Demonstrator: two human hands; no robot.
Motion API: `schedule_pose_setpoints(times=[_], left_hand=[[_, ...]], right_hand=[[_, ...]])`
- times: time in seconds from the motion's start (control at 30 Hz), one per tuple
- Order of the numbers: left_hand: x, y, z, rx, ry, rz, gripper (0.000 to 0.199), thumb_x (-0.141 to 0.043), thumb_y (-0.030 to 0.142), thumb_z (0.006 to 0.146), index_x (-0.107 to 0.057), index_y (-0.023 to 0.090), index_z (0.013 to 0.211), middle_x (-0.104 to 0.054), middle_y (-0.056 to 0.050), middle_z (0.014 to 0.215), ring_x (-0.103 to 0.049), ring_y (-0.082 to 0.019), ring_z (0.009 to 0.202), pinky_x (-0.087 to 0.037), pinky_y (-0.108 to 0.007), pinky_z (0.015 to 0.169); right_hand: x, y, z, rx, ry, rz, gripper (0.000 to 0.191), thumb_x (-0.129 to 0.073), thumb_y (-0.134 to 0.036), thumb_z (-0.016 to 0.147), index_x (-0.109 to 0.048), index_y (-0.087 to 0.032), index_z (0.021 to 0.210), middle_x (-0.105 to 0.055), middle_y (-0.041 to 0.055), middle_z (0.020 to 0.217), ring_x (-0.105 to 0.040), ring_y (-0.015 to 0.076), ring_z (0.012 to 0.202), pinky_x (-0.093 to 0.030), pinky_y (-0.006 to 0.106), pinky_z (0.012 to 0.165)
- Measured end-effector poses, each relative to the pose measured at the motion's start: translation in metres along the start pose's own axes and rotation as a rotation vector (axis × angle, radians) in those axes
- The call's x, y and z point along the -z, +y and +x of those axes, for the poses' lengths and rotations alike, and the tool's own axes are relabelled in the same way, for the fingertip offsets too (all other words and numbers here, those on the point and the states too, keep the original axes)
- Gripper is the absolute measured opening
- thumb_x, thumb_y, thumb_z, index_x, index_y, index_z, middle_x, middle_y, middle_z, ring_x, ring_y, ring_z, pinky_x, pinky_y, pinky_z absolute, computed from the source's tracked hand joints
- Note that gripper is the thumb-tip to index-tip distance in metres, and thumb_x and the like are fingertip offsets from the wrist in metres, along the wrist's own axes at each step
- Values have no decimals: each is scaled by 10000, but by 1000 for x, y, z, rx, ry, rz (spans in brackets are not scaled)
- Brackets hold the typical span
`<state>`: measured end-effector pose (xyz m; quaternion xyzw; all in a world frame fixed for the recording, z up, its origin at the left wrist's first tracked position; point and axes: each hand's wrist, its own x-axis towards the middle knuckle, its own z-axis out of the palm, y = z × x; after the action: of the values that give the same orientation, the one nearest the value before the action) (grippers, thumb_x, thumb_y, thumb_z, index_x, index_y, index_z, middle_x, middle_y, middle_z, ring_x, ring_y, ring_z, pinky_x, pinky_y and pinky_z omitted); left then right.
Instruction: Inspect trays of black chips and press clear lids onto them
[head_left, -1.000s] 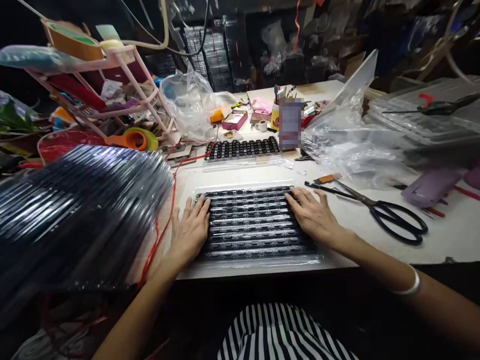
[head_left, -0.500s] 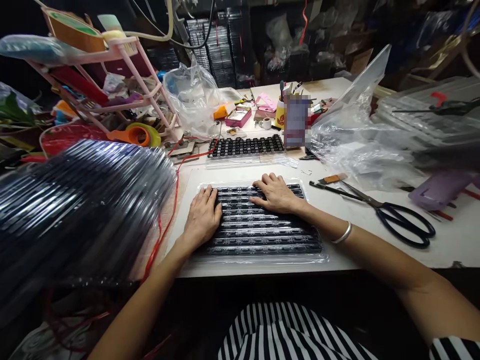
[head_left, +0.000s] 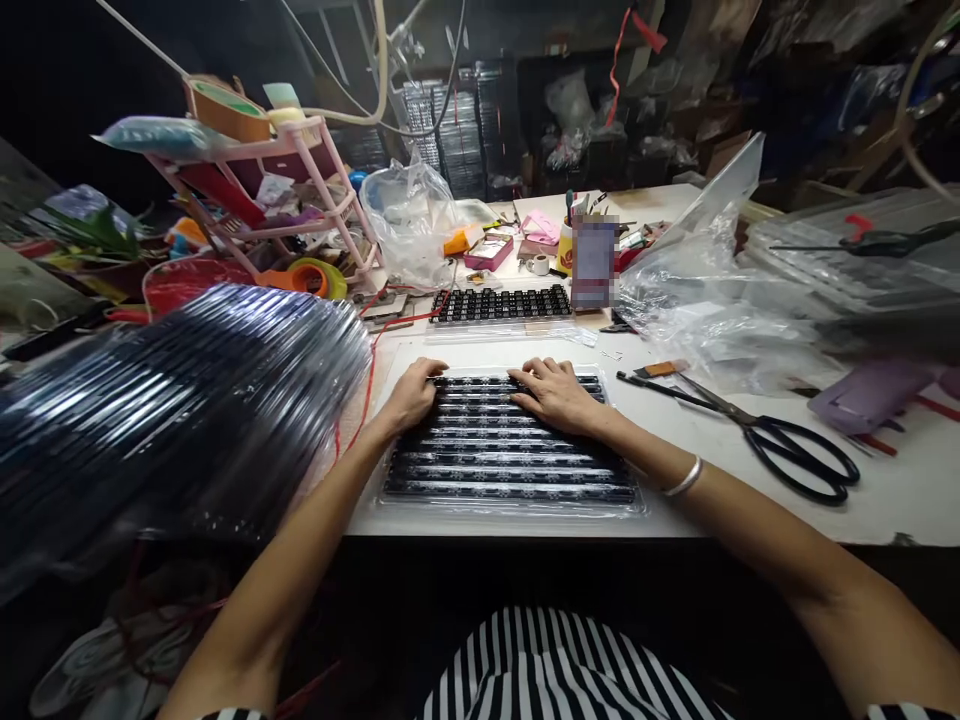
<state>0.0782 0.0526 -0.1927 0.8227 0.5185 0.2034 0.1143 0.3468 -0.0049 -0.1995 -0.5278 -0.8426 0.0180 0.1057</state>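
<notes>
A clear plastic tray (head_left: pixel 517 508) filled with rows of dark strips lies flat on the white table in front of me. My left hand (head_left: pixel 414 393) rests at its far left corner, fingers bent over the top row and thumb apart from them. On the top rows, right of the middle, lies my right hand (head_left: pixel 556 393), its fingers spread and palm down. Neither hand lifts anything. Part of the strips is hidden under both hands.
A tall stack of similar trays (head_left: pixel 225 400) stands left. Large black scissors (head_left: pixel 780 445) and an orange cutter (head_left: pixel 661 369) lie right. Behind are a group of small black parts (head_left: pixel 501 303), a pink rack (head_left: pixel 322 190) and crumpled plastic bags (head_left: pixel 720 300).
My left hand has moved up to the tray's far left corner, its fingers now pointing right. The right hand stays nearly in place. The view has tilted up slightly.
</notes>
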Motion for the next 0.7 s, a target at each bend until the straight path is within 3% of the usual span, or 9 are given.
schedule_pose_setpoints(times=[0.13, 0.27, 0.4, 0.53, 0.7], left_hand=[[26, -15, -62, 51, 66, -117, 412, -353, 273, 872, -531, 119, 1210, -573, -128, 1235, -513, -211, 1174, -403, -381, 1004], [18, -19, -113, 91, 19, -192, 457, -385, 374, 901, -512, 167, 1287, -564, -104, 1306, -507, -205, 1216, -381, -386, 1047], [1, -17, -115, 129, 44, -208, 488, -331, 364, 930, -455, 151, 1352, -499, -120, 1384, -435, -196, 1289, -295, -412, 1111], [3, -20, -114, 119, 30, -212, 489, -371, 382, 922, -482, 146, 1335, -519, -117, 1370, -442, -208, 1290, -289, -425, 1119], [6, -23, -126, 147, 62, -299, 498, -404, 396, 918, -457, 170, 1359, -487, -83, 1409, -412, -203, 1316, -279, -407, 1126]], right_hand=[[-5, 7, -67, -122, 71, -34, 481, -316, -430, 962, -468, -191, 1351, -417, 171, 1426, -340, 343, 1306, -305, 518, 984], [-14, 6, -116, -291, 136, 62, 516, -276, -396, 972, -401, -135, 1399, -291, 194, 1508, -325, 321, 1357, -365, 500, 999], [-15, 4, -109, -352, 154, 186, 523, -280, -392, 963, -399, -130, 1400, -241, 195, 1528, -334, 337, 1358, -386, 527, 1006], [-12, 9, -100, -358, 155, 242, 534, -305, -402, 956, -372, -131, 1411, -292, 185, 1512, -315, 301, 1375, -356, 515, 1047], [-13, 11, -103, -582, 258, 341, 613, -431, -473, 890, -435, -78, 1358, -400, 229, 1439, -352, 337, 1349, -303, 559, 1077]])
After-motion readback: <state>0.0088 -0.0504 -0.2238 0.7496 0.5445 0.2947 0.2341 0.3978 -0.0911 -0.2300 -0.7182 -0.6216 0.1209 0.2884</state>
